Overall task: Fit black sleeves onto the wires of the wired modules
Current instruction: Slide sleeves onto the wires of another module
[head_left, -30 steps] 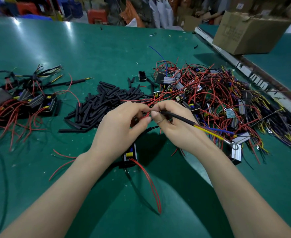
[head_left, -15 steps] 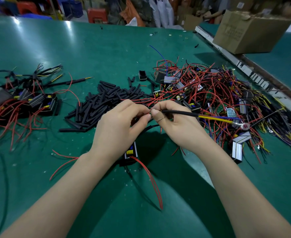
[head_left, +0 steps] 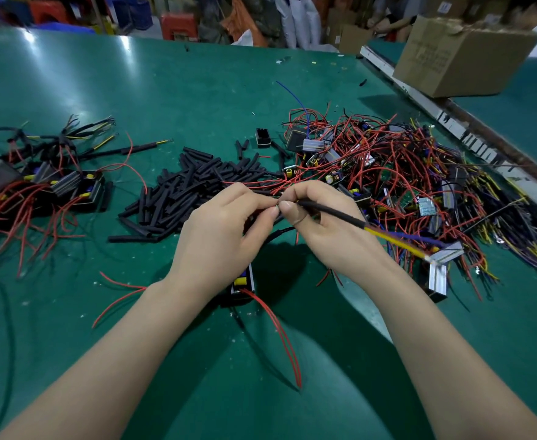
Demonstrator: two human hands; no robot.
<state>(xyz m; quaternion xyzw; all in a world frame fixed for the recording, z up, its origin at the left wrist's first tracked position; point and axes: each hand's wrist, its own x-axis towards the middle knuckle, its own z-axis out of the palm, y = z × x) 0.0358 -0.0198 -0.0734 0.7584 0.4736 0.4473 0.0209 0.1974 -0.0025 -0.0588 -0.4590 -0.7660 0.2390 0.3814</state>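
A black sleeve [head_left: 330,211] was pinched between the thumb and curled fingers of the right hand [head_left: 327,230], with yellow and purple wires [head_left: 397,241] seen running out of its far end toward the right. The left hand [head_left: 226,230] was held thumb-tip to thumb-tip against the right, its fingers curled around something dark; what exactly was gripped there could not be told. Below the left wrist a black module [head_left: 243,285] with red leads [head_left: 279,331] was seen lying on the green table [head_left: 197,90]. A heap of loose black sleeves [head_left: 184,192] was spread just beyond the hands, a tangle of wired modules [head_left: 403,173] was piled to the right, and a smaller group of modules [head_left: 38,179] was laid at the left. A cardboard box [head_left: 460,55] was placed at the far right.
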